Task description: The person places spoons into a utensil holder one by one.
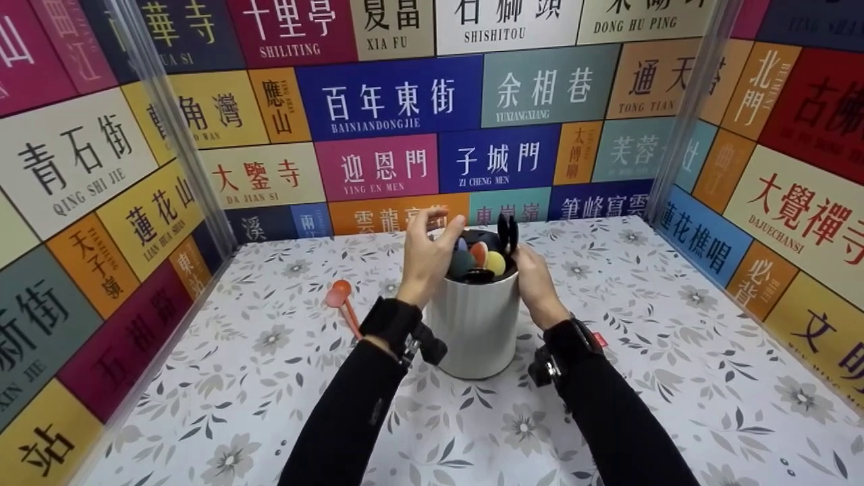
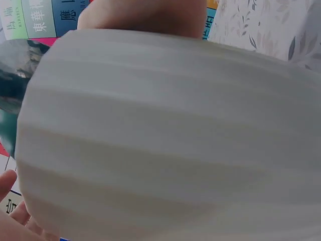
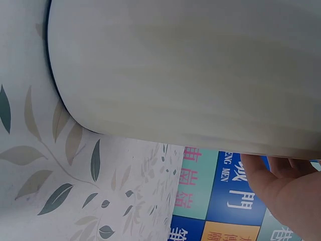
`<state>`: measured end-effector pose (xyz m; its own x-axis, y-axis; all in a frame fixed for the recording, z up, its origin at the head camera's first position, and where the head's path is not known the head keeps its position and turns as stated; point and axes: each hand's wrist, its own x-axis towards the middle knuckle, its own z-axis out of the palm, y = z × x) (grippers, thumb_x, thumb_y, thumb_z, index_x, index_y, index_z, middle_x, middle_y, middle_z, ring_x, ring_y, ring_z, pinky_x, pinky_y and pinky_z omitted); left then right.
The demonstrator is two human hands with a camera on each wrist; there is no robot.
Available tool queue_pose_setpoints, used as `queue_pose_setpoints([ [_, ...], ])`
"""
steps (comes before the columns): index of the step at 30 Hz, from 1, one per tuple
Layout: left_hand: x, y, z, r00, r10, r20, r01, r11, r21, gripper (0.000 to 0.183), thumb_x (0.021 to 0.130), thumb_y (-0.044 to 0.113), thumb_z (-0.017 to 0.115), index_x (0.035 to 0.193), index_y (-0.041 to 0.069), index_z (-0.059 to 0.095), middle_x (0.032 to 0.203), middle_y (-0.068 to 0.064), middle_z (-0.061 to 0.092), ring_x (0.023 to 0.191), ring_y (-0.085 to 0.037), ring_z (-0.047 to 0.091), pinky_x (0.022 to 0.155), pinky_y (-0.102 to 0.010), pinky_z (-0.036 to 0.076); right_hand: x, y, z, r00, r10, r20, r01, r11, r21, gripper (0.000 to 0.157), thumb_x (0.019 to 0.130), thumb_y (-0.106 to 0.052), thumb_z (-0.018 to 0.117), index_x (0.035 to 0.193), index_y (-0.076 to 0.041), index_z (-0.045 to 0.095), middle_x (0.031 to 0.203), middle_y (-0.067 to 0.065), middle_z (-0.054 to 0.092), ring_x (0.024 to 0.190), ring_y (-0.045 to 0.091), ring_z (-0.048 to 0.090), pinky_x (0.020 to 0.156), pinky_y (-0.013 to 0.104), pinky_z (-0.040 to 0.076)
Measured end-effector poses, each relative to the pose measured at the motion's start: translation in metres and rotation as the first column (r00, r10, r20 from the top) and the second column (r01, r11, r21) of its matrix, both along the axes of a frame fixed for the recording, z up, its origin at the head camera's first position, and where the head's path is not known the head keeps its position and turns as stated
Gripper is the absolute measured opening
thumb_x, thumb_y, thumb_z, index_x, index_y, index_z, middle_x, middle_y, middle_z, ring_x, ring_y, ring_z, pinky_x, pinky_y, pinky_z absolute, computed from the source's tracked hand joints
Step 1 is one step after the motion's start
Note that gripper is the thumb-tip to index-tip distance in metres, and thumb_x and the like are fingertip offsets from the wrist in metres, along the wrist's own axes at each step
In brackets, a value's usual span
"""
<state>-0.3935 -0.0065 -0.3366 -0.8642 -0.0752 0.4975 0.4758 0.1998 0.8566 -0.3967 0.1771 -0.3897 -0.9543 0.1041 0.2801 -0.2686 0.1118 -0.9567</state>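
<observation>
A white ribbed cup (image 1: pixel 476 324) stands in the middle of the flowered table (image 1: pixel 675 351), filled with several coloured spoons (image 1: pixel 482 260). My left hand (image 1: pixel 432 253) curls over the cup's left rim, fingers above the spoon heads; whether it pinches one is hidden. My right hand (image 1: pixel 536 280) holds the cup's upper right side, thumb at the rim beside two upright black spoons (image 1: pixel 507 233). The cup wall (image 2: pixel 165 140) fills the left wrist view, with part of the left hand (image 2: pixel 145 17) over its top. In the right wrist view the cup (image 3: pixel 190 70) sits above the right hand (image 3: pixel 286 196).
An orange spoon (image 1: pixel 343 300) lies on the table left of the cup. Panels printed with coloured street signs (image 1: pixel 391 98) wall in the back and both sides. A small red tag (image 1: pixel 601 339) lies by my right wrist.
</observation>
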Motion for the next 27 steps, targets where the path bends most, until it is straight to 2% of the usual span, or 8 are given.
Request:
queue_pose_setpoints([
  [4,-0.004,-0.008,-0.005,1.000,0.014,0.021,-0.011,0.995,-0.096,0.054,0.101,0.037,0.065,0.144,0.005,0.058,0.152,-0.018,0.051,0.142,-0.031,0.045,0.119,-0.047,0.034,0.000,0.000,0.000,1.000,-0.005,-0.001,0.005,1.000,-0.004,0.043,0.113,-0.027,0.040,0.131,0.002,0.066,0.138,0.015,0.063,0.127,0.021,0.054,0.111,0.035,0.037],
  [8,-0.006,-0.017,-0.012,0.994,0.012,0.104,0.004,0.988,-0.155,0.072,0.102,0.051,0.056,0.161,0.012,0.040,0.171,-0.018,0.024,0.157,-0.036,0.022,0.125,-0.059,0.019,0.000,0.000,0.000,1.000,-0.006,-0.003,0.006,1.000,-0.006,0.042,0.113,-0.027,0.040,0.130,0.002,0.066,0.138,0.015,0.064,0.127,0.021,0.054,0.110,0.034,0.037],
  [10,-0.006,-0.021,-0.016,0.989,0.002,0.149,0.022,0.987,-0.161,0.078,0.102,0.055,0.052,0.166,0.017,0.030,0.174,-0.017,0.010,0.160,-0.037,0.011,0.124,-0.064,0.011,0.000,0.000,0.000,1.000,-0.006,-0.004,0.006,1.000,-0.004,0.042,0.113,-0.027,0.040,0.130,0.001,0.067,0.139,0.014,0.063,0.128,0.021,0.054,0.110,0.034,0.037],
  [13,-0.006,-0.026,-0.021,0.982,-0.016,0.186,0.049,0.983,-0.176,0.081,0.103,0.059,0.047,0.169,0.021,0.019,0.175,-0.014,-0.003,0.160,-0.038,0.001,0.123,-0.067,0.004,0.000,0.000,0.000,1.000,-0.004,-0.003,0.004,1.000,-0.006,0.042,0.113,-0.027,0.040,0.129,0.001,0.066,0.140,0.014,0.062,0.128,0.021,0.054,0.110,0.034,0.037],
  [17,-0.007,-0.031,-0.025,0.980,-0.025,0.199,0.068,0.974,-0.214,0.080,0.105,0.061,0.040,0.170,0.023,0.013,0.175,-0.012,-0.008,0.160,-0.037,-0.004,0.123,-0.066,0.001,0.000,-0.001,-0.001,1.000,0.003,-0.002,-0.003,1.000,-0.020,0.042,0.113,-0.026,0.040,0.130,0.002,0.066,0.141,0.015,0.062,0.129,0.021,0.054,0.111,0.034,0.037],
  [20,-0.010,-0.036,-0.028,0.981,-0.008,0.193,0.055,0.969,-0.240,0.078,0.106,0.061,0.037,0.170,0.022,0.014,0.175,-0.012,-0.006,0.160,-0.036,-0.002,0.124,-0.064,0.003,-0.001,-0.001,-0.002,1.000,0.010,0.001,-0.010,1.000,-0.023,0.043,0.113,-0.027,0.039,0.131,0.002,0.065,0.141,0.016,0.062,0.129,0.021,0.053,0.111,0.034,0.037],
  [27,-0.016,-0.054,-0.039,0.977,0.048,0.208,0.006,0.969,-0.248,0.078,0.105,0.060,0.041,0.169,0.020,0.021,0.175,-0.015,0.001,0.160,-0.039,0.004,0.124,-0.066,0.007,-0.002,-0.002,-0.002,1.000,0.009,0.004,-0.009,1.000,-0.024,0.039,0.113,-0.025,0.037,0.122,0.000,0.066,0.134,0.014,0.063,0.121,0.018,0.053,0.108,0.032,0.037],
])
